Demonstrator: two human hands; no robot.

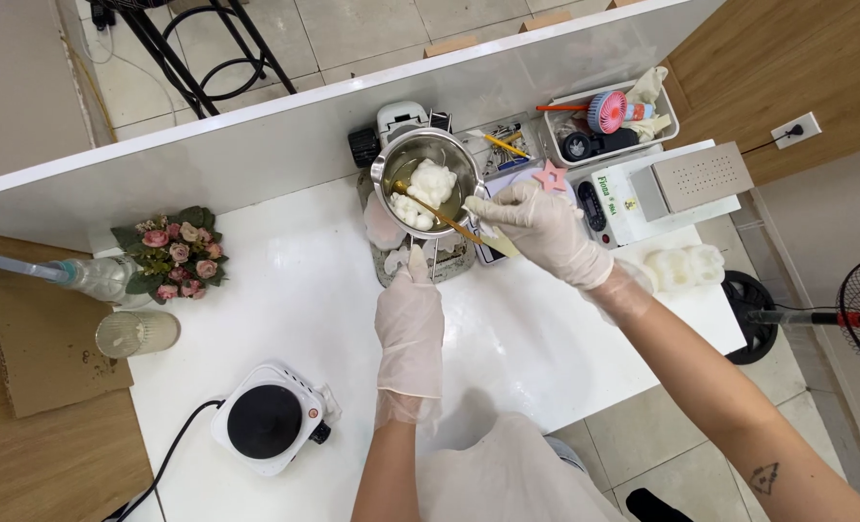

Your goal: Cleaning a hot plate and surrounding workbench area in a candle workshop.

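Hot plate (266, 420), flowers (177, 249) and a sealer (676, 184) flank the pot (428, 174).

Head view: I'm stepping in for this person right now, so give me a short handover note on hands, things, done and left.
Right hand: gloved, holds a thin stick with its tip in the white lumps.
Left hand: gloved, fingertips at the near edge of the scale under the metal pot.
Done: lumps are in the pot.
Left: lumps still solid; hot plate stands bare at the near left.
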